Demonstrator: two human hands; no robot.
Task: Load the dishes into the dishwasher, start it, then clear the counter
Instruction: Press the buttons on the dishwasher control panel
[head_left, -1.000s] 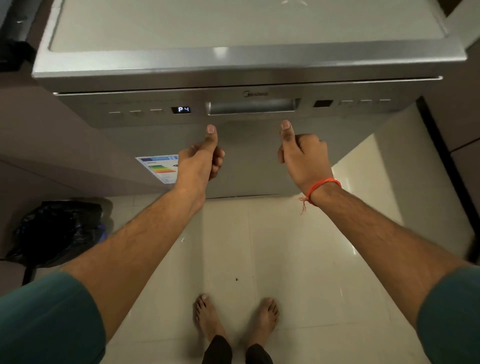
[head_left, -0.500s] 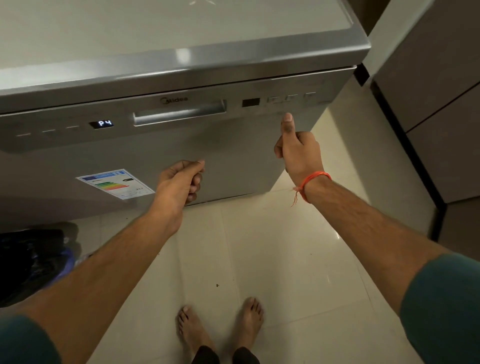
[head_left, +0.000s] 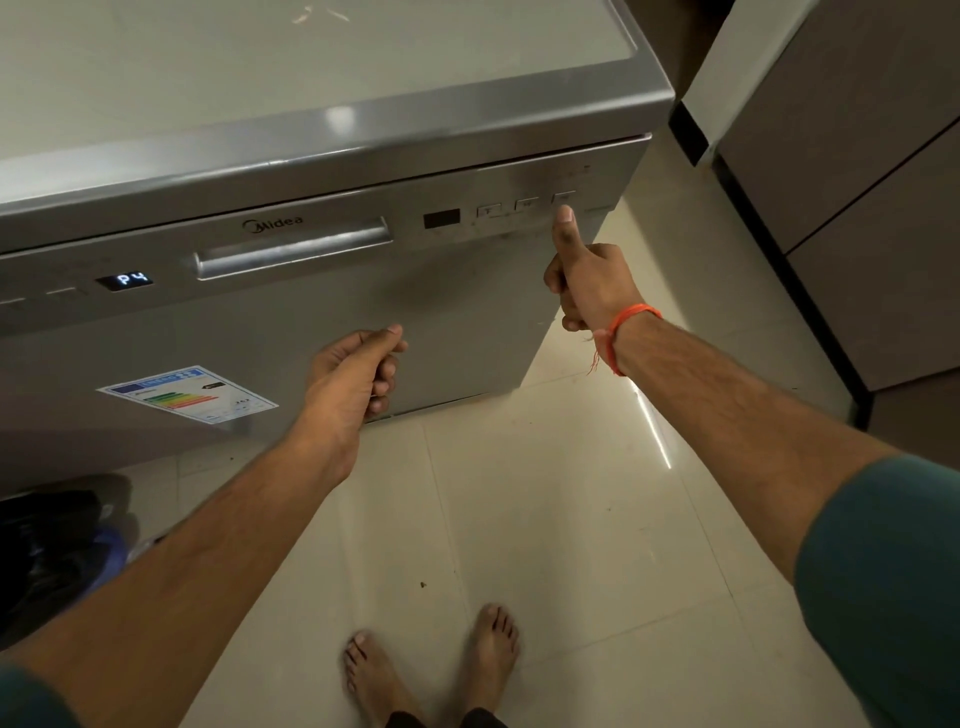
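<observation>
Since half a second earlier, the right hand (head_left: 587, 283) had risen, fingers curled, thumb reaching the rightmost of three buttons (head_left: 564, 197). Left hand (head_left: 358, 371) hung loosely curled, holding nothing, before the closed dishwasher (head_left: 467, 322). A slipped thumb could hit the wrong button. One display (head_left: 127, 280) read P4.

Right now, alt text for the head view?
A person's right hand points its thumb up at the rightmost button on a closed silver dishwasher. The left hand hangs loosely curled before the door, holding nothing. The display reads P4.
</observation>
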